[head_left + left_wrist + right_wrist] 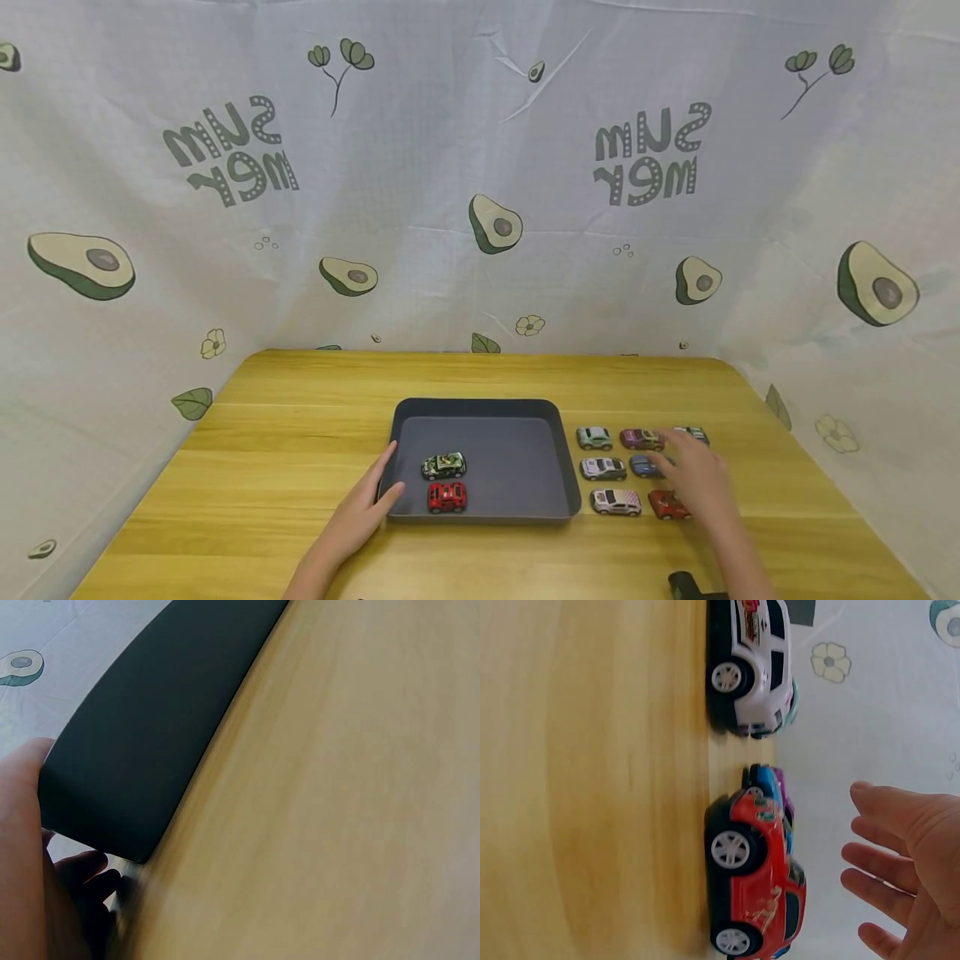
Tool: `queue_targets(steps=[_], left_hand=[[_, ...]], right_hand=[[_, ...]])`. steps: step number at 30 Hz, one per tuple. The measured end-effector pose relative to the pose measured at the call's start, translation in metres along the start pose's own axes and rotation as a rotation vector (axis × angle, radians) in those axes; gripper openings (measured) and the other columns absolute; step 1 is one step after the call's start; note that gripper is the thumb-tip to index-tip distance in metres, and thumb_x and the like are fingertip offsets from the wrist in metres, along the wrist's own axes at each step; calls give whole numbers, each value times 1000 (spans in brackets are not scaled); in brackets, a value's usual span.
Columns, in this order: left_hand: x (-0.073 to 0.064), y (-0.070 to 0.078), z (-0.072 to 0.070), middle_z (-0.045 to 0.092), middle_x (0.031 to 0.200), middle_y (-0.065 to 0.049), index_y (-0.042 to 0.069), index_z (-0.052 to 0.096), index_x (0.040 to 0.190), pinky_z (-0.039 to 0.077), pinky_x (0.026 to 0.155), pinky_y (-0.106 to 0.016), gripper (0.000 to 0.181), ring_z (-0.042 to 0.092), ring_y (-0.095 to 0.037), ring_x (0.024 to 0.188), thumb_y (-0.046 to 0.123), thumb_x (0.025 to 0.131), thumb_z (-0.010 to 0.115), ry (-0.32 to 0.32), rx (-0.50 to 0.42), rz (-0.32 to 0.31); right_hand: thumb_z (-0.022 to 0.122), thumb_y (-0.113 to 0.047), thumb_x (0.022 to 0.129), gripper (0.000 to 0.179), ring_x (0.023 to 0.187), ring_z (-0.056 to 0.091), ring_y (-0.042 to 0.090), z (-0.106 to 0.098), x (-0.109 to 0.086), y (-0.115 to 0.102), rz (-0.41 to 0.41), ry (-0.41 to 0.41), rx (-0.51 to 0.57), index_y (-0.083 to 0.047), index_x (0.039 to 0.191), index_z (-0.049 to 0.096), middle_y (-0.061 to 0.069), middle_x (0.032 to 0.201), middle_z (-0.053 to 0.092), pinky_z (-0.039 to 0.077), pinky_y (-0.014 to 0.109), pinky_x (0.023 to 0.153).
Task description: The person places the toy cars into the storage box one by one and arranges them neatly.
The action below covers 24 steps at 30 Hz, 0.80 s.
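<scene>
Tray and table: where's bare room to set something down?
Free: right half of the tray, beside camouflage car and red car; table between the left hand and left table edge. Crowded: right of tray, a tight cluster of cars, right hand hovering over it.

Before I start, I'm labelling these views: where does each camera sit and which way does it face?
Head: on the head, facing forward and down at tray, cars and cloth; left hand, right hand and forearms show.
Left wrist: on that wrist, facing the tray's outer wall and table; part of the left hand shows.
Right wrist: on that wrist, facing cars across the table; part of the right hand shows.
Shared: head and right wrist show the red car outside the tray.
</scene>
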<state>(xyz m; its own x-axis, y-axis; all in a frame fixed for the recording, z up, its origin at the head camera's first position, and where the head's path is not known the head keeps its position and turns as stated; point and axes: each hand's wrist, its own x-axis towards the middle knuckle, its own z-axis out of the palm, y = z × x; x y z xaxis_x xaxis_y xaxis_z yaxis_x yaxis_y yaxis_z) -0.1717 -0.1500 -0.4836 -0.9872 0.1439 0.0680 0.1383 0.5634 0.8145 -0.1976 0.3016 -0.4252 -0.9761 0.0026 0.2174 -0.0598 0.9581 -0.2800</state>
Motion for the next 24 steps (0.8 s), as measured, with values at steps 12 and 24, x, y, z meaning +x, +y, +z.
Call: queue_targets(steps=[12,24], left_hand=[[-1,-1,2,25,149,-13,24,20,146,25,107,-56,63,26,-36,136,42,92,47,-3,-6,-3],[2,-2,1,25,150,-8,29,20,145,24,107,-56,64,26,-33,136,45,91,48,0,-8,-28]], right_hand=[[56,-30,88,51,112,42,54,-6,1,19,36,-48,24,4,126,48,33,126,44,29,70,88],[58,-25,87,48,108,44,54,-9,4,37,40,-27,-13,4,123,49,35,123,46,32,71,83]])
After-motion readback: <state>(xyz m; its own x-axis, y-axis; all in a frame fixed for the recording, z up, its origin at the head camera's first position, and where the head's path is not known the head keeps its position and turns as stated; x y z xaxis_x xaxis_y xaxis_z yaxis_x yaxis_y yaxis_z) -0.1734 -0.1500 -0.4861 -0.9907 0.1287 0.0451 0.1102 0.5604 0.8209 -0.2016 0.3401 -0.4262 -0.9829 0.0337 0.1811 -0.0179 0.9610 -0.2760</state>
